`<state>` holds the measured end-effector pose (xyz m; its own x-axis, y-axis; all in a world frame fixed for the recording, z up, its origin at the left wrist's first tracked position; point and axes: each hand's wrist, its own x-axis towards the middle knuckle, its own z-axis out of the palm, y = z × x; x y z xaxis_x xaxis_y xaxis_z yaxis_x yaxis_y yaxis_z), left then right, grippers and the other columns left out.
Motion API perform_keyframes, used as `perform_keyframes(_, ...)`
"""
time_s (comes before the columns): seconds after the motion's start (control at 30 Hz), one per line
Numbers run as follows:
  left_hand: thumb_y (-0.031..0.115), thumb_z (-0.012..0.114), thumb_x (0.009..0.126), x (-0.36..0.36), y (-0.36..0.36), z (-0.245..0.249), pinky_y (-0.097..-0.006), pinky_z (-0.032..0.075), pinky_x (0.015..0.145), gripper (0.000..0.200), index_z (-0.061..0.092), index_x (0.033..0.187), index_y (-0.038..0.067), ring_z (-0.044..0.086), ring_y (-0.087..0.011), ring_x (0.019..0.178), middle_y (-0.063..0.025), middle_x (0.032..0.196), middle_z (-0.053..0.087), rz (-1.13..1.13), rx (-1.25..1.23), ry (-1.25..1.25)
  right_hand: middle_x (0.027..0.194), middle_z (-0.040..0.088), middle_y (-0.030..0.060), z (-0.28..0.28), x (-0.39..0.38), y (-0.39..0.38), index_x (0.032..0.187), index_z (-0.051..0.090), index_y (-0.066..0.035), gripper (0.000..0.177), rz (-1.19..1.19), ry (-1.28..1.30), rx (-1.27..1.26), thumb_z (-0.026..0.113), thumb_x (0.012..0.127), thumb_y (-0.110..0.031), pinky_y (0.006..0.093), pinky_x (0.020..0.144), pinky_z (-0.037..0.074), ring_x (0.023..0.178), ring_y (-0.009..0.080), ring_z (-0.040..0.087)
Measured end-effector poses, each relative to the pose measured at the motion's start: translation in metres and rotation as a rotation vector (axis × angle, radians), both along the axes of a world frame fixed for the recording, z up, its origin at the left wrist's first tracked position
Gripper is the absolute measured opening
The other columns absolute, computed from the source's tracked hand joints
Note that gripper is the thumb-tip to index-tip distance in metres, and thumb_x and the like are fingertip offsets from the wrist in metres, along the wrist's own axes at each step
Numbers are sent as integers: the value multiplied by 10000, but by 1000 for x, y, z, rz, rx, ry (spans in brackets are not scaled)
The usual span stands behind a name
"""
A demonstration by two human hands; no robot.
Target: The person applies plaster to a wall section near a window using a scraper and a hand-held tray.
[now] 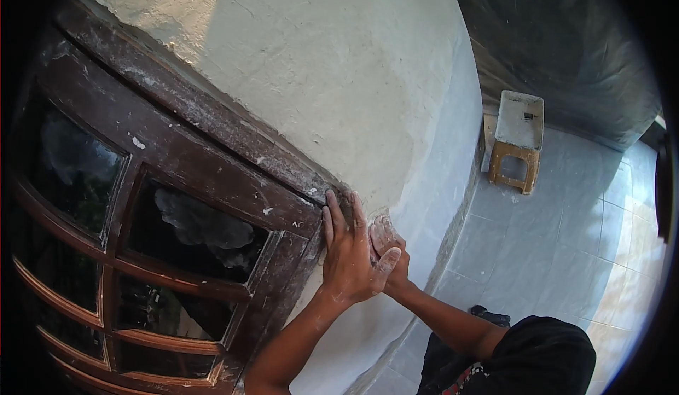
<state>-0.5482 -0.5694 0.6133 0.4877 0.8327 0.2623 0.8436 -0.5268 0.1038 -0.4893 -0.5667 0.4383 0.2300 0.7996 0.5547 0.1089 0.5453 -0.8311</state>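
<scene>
My left hand [350,253], dusted with white, lies beside the corner of the dark brown wooden frame [283,169], its fingers stretched out over the frame's edge and the plastered wall [318,91]. Just to its right is my right hand [389,246], coated with white powder. Its fingers are near the wall surface, partly behind my left thumb, and whether they hold anything is hidden. Around both hands the wall shows a damp-looking beige patch beside a paler white strip.
A brown stool [515,165] with a whitish tray [521,119] on it stands on the grey tiled floor [523,232] at the right. Dark sheeting [559,48] hangs behind it. Glass panes [194,229] fill the wooden frame at the left.
</scene>
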Motion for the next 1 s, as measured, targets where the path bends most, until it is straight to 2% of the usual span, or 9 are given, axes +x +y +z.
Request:
perform_keyframes(0.13,609,455,945,-1,-1,3,-653,22,1178,1081,-42,1523,-158,-3,-620,1458,-522,1488,103,-5,-34,6,1265,674,171,-25,4,-29,1286,656,-24,504,37,-48,12,782,802,-93,421,1029,413,1183,374,613)
perform_keyframes(0.17,469,585,906,0,-2,3,-658,13,1185,1079,-51,1533,-137,-3,-599,1469,-490,1484,202,-3,3,5,1235,691,158,-29,12,-38,1259,673,-37,470,53,-107,22,765,799,-59,411,995,425,1152,352,633)
perform_keyframes(0.23,517,509,937,0,-4,2,-653,16,1182,1052,-61,1531,-138,-11,-603,1467,-493,1502,123,-1,-3,7,1198,719,117,-20,33,-51,1237,696,-80,511,58,-166,64,701,746,63,384,890,428,1071,281,697)
perform_keyframes(0.43,566,390,986,-5,-1,-4,-640,8,1182,1006,-71,1525,-147,-18,-588,1477,-460,1552,42,-25,-4,-21,1304,671,124,54,71,9,1291,672,-85,567,-172,-144,146,621,766,124,393,957,411,1201,295,644)
perform_keyframes(0.53,558,382,991,-9,0,-8,-636,-2,1185,996,-72,1523,-153,-23,-578,1483,-448,1562,52,-37,6,-80,1345,646,123,46,36,27,1311,658,-90,572,-225,-45,161,626,774,104,398,991,395,1273,289,598)
perform_keyframes(0.73,524,380,1002,-9,-2,-7,-632,-6,1186,965,-63,1522,-158,-37,-565,1490,-447,1562,86,-43,-6,-89,1319,665,95,-65,26,-88,1314,657,-129,558,265,-360,7,666,788,59,382,906,413,1229,268,624)
perform_keyframes(0.83,522,378,1003,-10,-2,-6,-631,-6,1186,962,-62,1522,-158,-36,-565,1490,-444,1563,86,-19,-6,-51,1298,678,87,-65,55,-93,1314,660,-146,565,389,-316,-31,651,796,79,360,890,420,1182,231,655)
perform_keyframes(0.9,523,378,1003,-8,1,-5,-631,-5,1185,963,-64,1522,-158,-35,-567,1489,-444,1564,80,-22,3,-59,1263,704,55,-26,66,-56,1262,698,-125,475,144,-194,41,632,837,77,344,864,435,1136,202,685)
perform_keyframes(1.0,555,424,977,-7,-1,-5,-655,62,1176,995,-37,1544,-120,45,-656,1431,-510,1514,12,-75,38,-68,1332,657,126,60,88,10,1286,683,-99,509,-196,-159,195,594,825,97,351,982,418,1195,254,650)
